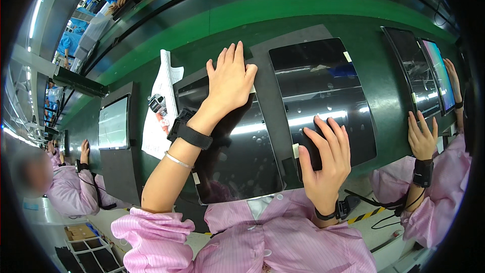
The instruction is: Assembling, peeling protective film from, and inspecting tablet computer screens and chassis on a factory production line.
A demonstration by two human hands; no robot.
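Two large glossy black display panels lie side by side on grey mats before me. My left hand [227, 81] is stretched over the top of the left panel [240, 156], fingers spread and pointing away from me; whether it touches the glass I cannot tell. My right hand [327, 159] lies with spread fingers over the lower part of the right panel [323, 91], its thumb by the pale tab [296, 150] on the panel's left edge. Another pale tab [347, 56] sits at that panel's top right corner. Bubble-like spots and light reflections show on both panels.
Left of the panels, a crumpled white sheet [158, 78] bears a small dark device [157, 103] and an orange-red item [162, 122]. A lit tablet [114, 124] stands farther left. At right, a co-worker's hands are near a dark panel [411, 71] and a lit screen [438, 73].
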